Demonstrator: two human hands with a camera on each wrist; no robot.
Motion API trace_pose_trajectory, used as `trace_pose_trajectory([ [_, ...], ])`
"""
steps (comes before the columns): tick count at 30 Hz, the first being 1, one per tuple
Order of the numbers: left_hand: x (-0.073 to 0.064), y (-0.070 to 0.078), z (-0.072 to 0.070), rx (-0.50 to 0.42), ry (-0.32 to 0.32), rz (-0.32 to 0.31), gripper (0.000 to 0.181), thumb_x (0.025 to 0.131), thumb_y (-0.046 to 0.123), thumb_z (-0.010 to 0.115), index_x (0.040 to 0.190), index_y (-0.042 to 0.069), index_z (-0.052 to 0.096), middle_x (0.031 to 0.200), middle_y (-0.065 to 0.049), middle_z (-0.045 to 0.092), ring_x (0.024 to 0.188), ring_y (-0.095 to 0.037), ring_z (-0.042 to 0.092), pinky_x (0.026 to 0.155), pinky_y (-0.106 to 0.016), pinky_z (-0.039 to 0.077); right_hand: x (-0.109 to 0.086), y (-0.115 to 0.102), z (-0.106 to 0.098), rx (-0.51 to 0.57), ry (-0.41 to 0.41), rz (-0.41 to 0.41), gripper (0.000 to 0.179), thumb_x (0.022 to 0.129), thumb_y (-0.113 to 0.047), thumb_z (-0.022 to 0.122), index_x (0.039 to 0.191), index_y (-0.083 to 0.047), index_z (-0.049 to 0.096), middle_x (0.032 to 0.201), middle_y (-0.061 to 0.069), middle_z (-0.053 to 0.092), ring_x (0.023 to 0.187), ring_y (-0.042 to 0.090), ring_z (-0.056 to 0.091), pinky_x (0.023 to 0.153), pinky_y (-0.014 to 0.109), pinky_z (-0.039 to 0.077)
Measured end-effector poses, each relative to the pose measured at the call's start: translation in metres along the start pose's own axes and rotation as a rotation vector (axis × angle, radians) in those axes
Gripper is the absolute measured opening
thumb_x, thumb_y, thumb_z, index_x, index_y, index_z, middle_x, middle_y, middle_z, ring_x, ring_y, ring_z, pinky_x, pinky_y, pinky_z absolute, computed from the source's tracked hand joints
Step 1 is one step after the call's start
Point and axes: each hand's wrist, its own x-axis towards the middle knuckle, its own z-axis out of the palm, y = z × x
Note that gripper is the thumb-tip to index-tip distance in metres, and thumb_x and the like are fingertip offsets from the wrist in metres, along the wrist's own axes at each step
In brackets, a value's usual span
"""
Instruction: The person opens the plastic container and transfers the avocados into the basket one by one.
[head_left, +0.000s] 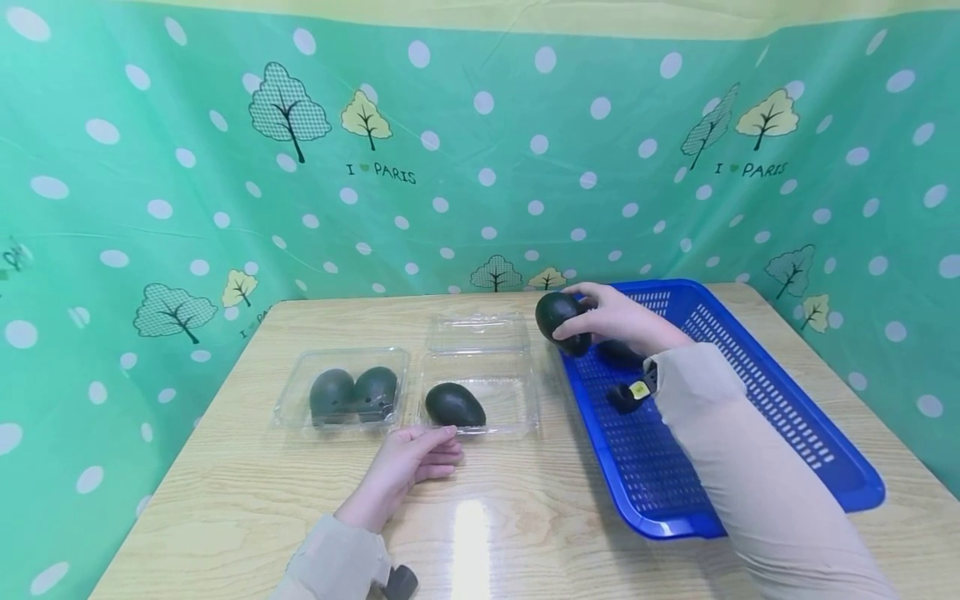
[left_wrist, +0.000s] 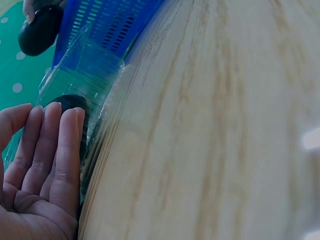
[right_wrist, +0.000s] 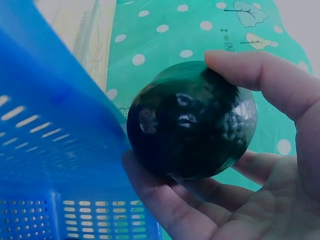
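Note:
My right hand (head_left: 607, 317) grips a dark green avocado (head_left: 557, 315) above the back left rim of the blue basket (head_left: 600, 450). In the right wrist view, thumb and fingers curl round the glossy avocado (right_wrist: 190, 122). My left hand (head_left: 412, 462) is at the front rim of an unfolded clear plastic clamshell container (head_left: 510, 408), thumb and index fingertip pinching the rim. One avocado (head_left: 455, 405) lies in that container's left half. The left wrist view shows the left hand (left_wrist: 45, 170) with fingers fairly straight, partly covering this avocado (left_wrist: 70, 101).
Left of the unfolded container stands another clear container (head_left: 296, 392) with two avocados (head_left: 332, 393) inside. Another avocado (head_left: 619, 354) lies in the basket, partly behind my right wrist. A green patterned curtain (head_left: 450, 167) hangs behind the wooden table (head_left: 225, 500).

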Motion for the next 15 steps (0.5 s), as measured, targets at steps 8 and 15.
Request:
trace_pose_trajectory([
  [8,0.001,0.000,-0.002,0.001,-0.011,-0.007,0.038,0.092,0.025,0.070,0.110,-0.008,0.067,0.092,-0.006,0.075,0.086,-0.016,0.073,0.082,-0.030,0.063,-0.003,0.005,-0.004,-0.021,-0.002,0.026,0.085,0.084,-0.023,0.076,0.153,-0.007,0.029,0.149,0.025,0.037,0.123,0.035,0.052,0.094,0.038,0.055],
  [15,0.002,0.001,-0.001,0.004,-0.013,-0.008,0.040,0.092,0.025,0.069,0.113,-0.009,0.065,0.092,-0.006,0.075,0.086,-0.016,0.073,0.082,-0.030,0.063,-0.005,0.011,-0.010,-0.018,0.000,0.027,0.086,0.085,-0.025,0.075,0.154,-0.007,0.027,0.149,0.025,0.037,0.124,0.035,0.050,0.095,0.039,0.054],
])
